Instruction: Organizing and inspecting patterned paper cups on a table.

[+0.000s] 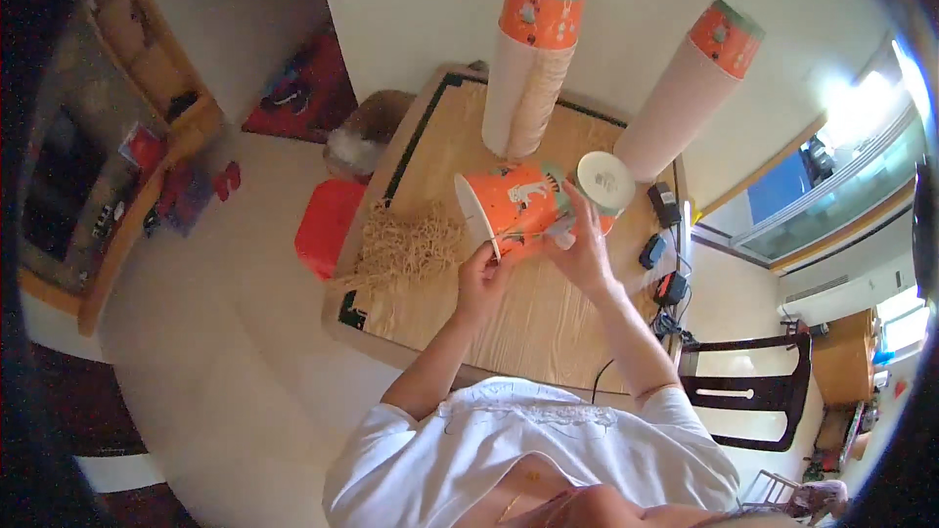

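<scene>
An orange paper cup (515, 203) with a green rim band and animal print lies on its side above the wooden table (548, 323). My left hand (481, 272) pinches the cup's white mouth rim at the left. My right hand (580, 242) grips the cup near its base, where the round white bottom (604, 181) faces up. A pile of tan paper strings (406, 246) lies on the table just left of my left hand.
Two tall stacks of the same cups stand at the table's far side, one in the middle (533, 59) and one leaning right (690, 83). Black chargers and cables (665, 235) lie at the right edge. A red stool (328, 225) and a dark chair (748, 391) flank the table.
</scene>
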`<state>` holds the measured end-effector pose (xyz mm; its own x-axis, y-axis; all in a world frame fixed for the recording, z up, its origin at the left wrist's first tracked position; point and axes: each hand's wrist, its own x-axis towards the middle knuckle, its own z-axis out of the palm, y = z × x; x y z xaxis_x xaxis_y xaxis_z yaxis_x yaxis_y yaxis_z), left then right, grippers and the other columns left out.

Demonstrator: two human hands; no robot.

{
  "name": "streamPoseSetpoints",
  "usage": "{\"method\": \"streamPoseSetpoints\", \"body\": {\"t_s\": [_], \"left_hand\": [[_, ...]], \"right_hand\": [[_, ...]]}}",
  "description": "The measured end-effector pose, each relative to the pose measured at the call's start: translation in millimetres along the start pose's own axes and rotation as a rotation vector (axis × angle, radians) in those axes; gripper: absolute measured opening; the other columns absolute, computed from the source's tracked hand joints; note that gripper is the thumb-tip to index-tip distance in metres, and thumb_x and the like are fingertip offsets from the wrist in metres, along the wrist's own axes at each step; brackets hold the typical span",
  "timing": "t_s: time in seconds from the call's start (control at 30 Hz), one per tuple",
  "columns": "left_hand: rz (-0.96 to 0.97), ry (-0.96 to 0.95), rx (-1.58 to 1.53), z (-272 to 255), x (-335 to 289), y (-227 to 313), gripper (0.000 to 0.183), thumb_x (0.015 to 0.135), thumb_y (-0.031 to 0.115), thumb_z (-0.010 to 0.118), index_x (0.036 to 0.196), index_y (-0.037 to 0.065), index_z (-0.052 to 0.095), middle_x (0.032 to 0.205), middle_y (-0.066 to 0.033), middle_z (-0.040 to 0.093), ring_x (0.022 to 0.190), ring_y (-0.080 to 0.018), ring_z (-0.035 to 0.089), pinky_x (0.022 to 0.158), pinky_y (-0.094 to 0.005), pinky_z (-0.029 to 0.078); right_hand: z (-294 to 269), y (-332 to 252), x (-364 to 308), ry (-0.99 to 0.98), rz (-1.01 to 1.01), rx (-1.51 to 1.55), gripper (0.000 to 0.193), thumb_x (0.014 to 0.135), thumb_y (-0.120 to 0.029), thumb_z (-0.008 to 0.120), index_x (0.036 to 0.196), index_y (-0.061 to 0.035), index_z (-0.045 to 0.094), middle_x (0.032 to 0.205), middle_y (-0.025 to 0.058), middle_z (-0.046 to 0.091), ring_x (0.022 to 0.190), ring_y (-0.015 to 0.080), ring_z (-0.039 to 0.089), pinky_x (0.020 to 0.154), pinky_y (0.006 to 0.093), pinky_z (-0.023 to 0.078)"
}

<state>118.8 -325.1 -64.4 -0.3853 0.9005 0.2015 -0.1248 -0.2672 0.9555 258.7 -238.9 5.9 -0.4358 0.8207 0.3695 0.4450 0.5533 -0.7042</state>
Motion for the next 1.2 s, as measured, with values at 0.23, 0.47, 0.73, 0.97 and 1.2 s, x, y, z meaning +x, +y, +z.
{"method": "streamPoseSetpoints", "body": {"t_s": [0.23, 0.47, 0.73, 0.97, 1.2], "left_hand": [[0.454, -0.015, 0.347, 18.0, 81.9, 52.9, 0.028, 0.081, 0.006, 0.062, 0.108, 0.002, 0.054, 0.1, -0.0106, 0.061, 0.09, -0.021, 0.059, 0.08, -0.0315, 0.047], [0.745, 0.013, 0.777, 43.7, 222.1, 33.5, 0.035, 0.077, 0.002, 0.058, 0.111, -0.001, 0.051, 0.108, -0.0163, 0.053, 0.101, -0.0327, 0.051, 0.088, -0.0389, 0.043], [0.869, 0.065, 1.163, 59.2, 322.3, 5.7, 0.035, 0.082, 0.005, 0.05, 0.116, -0.002, 0.049, 0.117, -0.0192, 0.047, 0.111, -0.0345, 0.045, 0.092, -0.0422, 0.042], [0.869, 0.016, 1.05, 42.8, 336.0, -12.7, 0.036, 0.077, 0.003, 0.055, 0.112, -0.002, 0.053, 0.117, -0.0182, 0.047, 0.11, -0.0345, 0.046, 0.092, -0.0411, 0.042], [0.938, -0.016, 1.056, 34.2, 344.8, -12.7, 0.039, 0.071, -0.002, 0.057, 0.11, -0.002, 0.053, 0.115, -0.0146, 0.049, 0.107, -0.0314, 0.048, 0.09, -0.0401, 0.043]], "right_hand": [[-108.2, -39.8, 115.9, 0.32, -0.449, -0.505, 0.063, 0.07, -0.005, 0.067, 0.128, -0.012, 0.042, 0.127, 0.018, 0.042, 0.115, 0.0381, 0.043, 0.094, 0.0447, 0.04], [-179.8, -53.9, 276.3, 0.497, -0.85, -0.944, 0.06, 0.072, -0.012, 0.063, 0.128, -0.0161, 0.043, 0.13, 0.0116, 0.04, 0.113, 0.0335, 0.043, 0.098, 0.0458, 0.035], [-136.0, -22.0, 348.8, 0.397, -0.811, -1.04, 0.066, 0.076, -0.019, 0.063, 0.135, -0.02, 0.034, 0.133, 0.0092, 0.039, 0.118, 0.0291, 0.041, 0.103, 0.0494, 0.029], [-116.9, -1.1, 368.8, 0.371, -0.833, -1.002, 0.07, 0.074, -0.019, 0.065, 0.136, -0.0175, 0.032, 0.132, 0.0064, 0.041, 0.117, 0.0262, 0.044, 0.102, 0.0501, 0.03], [-92.0, 16.0, 367.6, 0.269, -0.819, -1.022, 0.076, 0.071, -0.013, 0.065, 0.138, -0.0151, 0.028, 0.13, 0.0065, 0.042, 0.117, 0.0256, 0.044, 0.103, 0.0478, 0.03]]}}
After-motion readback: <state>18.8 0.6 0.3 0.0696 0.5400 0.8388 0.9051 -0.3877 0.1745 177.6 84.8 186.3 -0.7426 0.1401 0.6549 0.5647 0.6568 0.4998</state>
